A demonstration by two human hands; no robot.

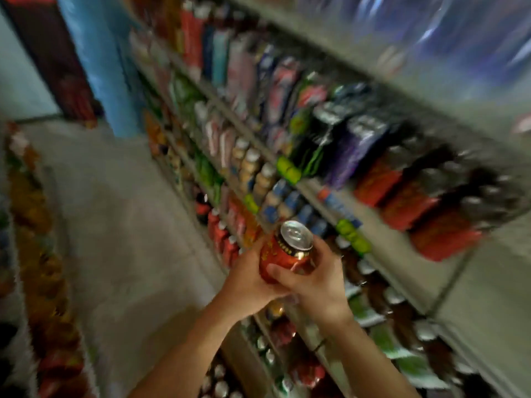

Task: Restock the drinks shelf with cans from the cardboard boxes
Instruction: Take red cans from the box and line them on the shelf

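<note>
A red can (283, 255) with gold print and a silver top is held up in front of the drinks shelf (382, 234). My left hand (247, 282) cups it from the left and below. My right hand (316, 280) wraps round its right side, thumb across the front. Both hands hold the same can, tilted a little to the left. On the shelf to the right stand rows of red cans (416, 208) with dark and silver tops. No cardboard box is in view. The whole frame is blurred by motion.
Shelves of bottles and cans run from the far left back to the right foreground. More cans (221, 380) stand on a lower shelf under my arms. A grey floor aisle (115, 225) lies to the left, with a rack of snacks (37, 254) along its left side.
</note>
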